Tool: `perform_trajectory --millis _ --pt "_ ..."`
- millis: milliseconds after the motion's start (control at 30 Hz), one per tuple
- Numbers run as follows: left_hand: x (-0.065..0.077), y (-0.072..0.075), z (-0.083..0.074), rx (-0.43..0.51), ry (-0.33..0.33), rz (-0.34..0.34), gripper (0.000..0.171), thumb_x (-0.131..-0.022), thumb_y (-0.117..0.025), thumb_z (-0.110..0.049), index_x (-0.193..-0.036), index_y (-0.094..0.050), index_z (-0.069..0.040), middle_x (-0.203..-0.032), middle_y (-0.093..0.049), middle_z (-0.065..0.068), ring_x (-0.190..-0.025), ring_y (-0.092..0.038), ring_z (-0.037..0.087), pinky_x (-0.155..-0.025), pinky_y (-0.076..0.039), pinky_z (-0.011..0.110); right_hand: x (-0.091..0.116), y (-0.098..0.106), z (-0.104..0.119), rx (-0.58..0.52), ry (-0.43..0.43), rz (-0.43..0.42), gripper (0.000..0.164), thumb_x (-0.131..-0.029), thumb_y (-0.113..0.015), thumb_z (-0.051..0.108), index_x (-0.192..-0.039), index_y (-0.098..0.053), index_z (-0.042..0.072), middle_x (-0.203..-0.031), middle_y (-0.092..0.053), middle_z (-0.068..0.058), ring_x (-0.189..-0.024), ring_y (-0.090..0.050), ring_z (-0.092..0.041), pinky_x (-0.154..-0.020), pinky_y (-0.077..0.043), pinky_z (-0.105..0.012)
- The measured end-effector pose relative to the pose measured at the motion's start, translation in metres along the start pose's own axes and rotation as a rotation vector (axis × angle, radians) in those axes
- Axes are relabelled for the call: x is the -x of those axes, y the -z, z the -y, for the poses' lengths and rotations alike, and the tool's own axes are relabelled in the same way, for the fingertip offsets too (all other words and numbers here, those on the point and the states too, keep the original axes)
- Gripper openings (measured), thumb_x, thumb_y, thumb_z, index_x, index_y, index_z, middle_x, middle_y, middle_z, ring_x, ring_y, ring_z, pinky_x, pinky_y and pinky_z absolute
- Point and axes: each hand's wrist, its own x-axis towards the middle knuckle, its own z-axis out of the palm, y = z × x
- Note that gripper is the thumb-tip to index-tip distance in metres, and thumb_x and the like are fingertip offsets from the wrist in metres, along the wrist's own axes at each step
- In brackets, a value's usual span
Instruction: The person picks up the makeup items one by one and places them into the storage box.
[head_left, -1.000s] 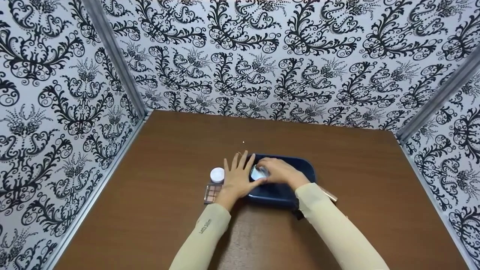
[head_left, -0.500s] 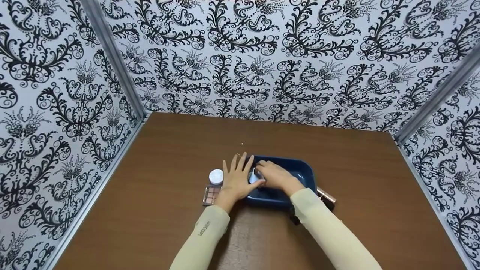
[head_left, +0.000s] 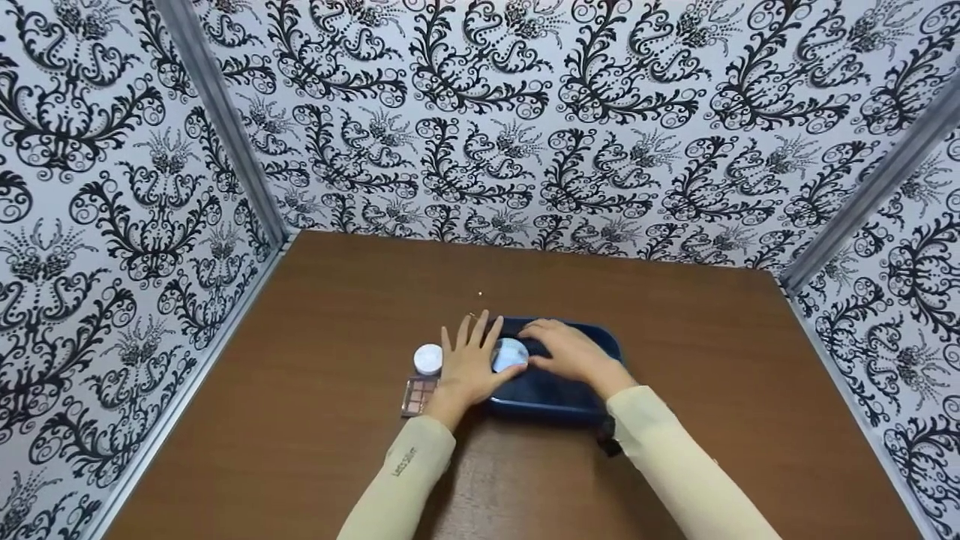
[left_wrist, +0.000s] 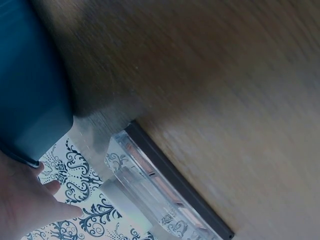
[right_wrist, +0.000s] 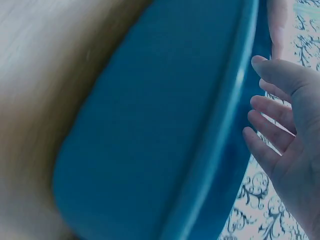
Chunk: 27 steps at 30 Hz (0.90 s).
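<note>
A dark blue tray [head_left: 547, 411] with raised walls stands on the table. My left hand [head_left: 466, 371] lies spread along its left rim, thumb pointing right. Inside the tray, a round, pale, shiny disc [head_left: 510, 355] shows between my hands; its kind cannot be told. My right hand [head_left: 574, 352] is over the tray just right of this disc, fingers loosely bent. The right wrist view shows the right hand [right_wrist: 295, 120] with its fingers apart, holding nothing. Left of the left hand lie a round white lidded jar [head_left: 428, 359] and an eyeshadow palette [head_left: 417, 396], partly hidden by that hand.
The brown wooden table [head_left: 337, 315] extends around the tray. Patterned wall panels [head_left: 487, 150] enclose its back and sides. A small dark item [head_left: 609, 439] shows beside the right sleeve. The palette's clear lid [left_wrist: 145, 185] stands out in the left wrist view.
My right hand has shifted slightly right and uncovered more of the pale disc. The gold tube seen earlier right of the tray is hidden now. My left hand has kept its place.
</note>
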Motion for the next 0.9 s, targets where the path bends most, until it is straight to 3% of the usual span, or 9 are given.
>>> perform_trajectory --millis 267,667,900 --pt "-0.002 -0.001 0.001 0.037 0.010 0.001 0.096 -0.085 -0.044 -0.082 -0.161 -0.019 -0.029 -0.169 -0.016 0.004 -0.156 -0.014 0.034 -0.120 -0.004 0.067 0.024 0.015 -0.024 -0.004 -0.021 -0.069 0.044 -0.095 -0.067 0.025 -0.135 -0.060 0.007 -0.138 -0.060 -0.013 -0.131 -0.054 -0.033 -0.111 -0.042 -0.050" --pt "-0.001 -0.003 0.000 0.049 0.002 -0.014 0.095 -0.085 -0.043 -0.082 -0.161 -0.016 -0.031 -0.169 -0.015 0.002 -0.156 -0.012 0.033 -0.120 -0.005 0.067 0.054 0.021 -0.048 -0.026 -0.083 -0.125 0.045 -0.093 -0.069 0.022 -0.135 -0.059 0.007 -0.141 -0.057 -0.017 -0.134 -0.050 -0.037 -0.112 -0.039 -0.053" --pt "-0.001 -0.005 0.001 0.051 -0.008 -0.032 0.095 -0.085 -0.046 -0.080 -0.161 -0.017 -0.031 -0.169 -0.016 0.003 -0.155 -0.015 0.033 -0.120 -0.009 0.067 0.067 0.022 -0.054 -0.047 -0.132 -0.115 0.047 -0.095 -0.068 0.023 -0.137 -0.057 0.007 -0.144 -0.054 -0.017 -0.136 -0.048 -0.038 -0.114 -0.037 -0.054"
